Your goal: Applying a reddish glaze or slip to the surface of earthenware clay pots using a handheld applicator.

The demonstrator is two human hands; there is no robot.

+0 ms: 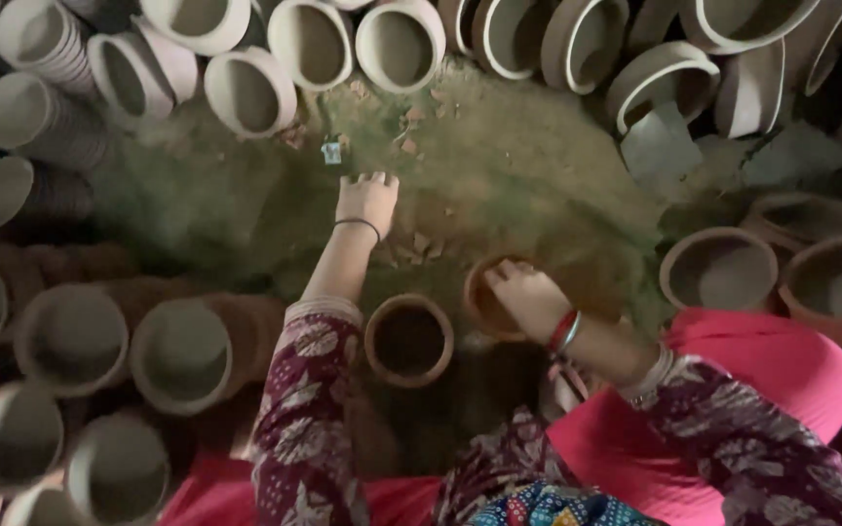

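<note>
Far left: stacked rows of grey clay pots (70,336) lying on their sides, mouths toward the camera, running from top-left down to bottom-left. Along the top edge, more pale pots (400,41), mouths up or tilted. Centre is bare dirt floor (538,166), greenish-brown, with small broken shards (419,245) scattered on it and a tiny light scrap (331,152) near the top pots. Left hand (367,200) is stretched forward, palm down on the floor, fingers together and curled at the tips; can't tell whether anything is under them. Thin dark band on that wrist, patterned maroon sleeve (304,409) behind it. Just below and right of the left forearm: small brown clay pot (408,341) standing upright on the floor, mouth open to the camera, nothing touching it. Just beside it on the right, a second small brown pot (489,297), partly covered by the right hand (528,297), which sits over its rim with fingers reaching in or across the mouth; grip looks closed on the rim, though the fingertips are blurred. Red and blue bangles on the right wrist. Pink cloth (762,370) over the knee on the lower right. Far right: larger reddish-brown pots (718,268), mouths up, with flat grey slab pieces (660,146) above them.
</note>
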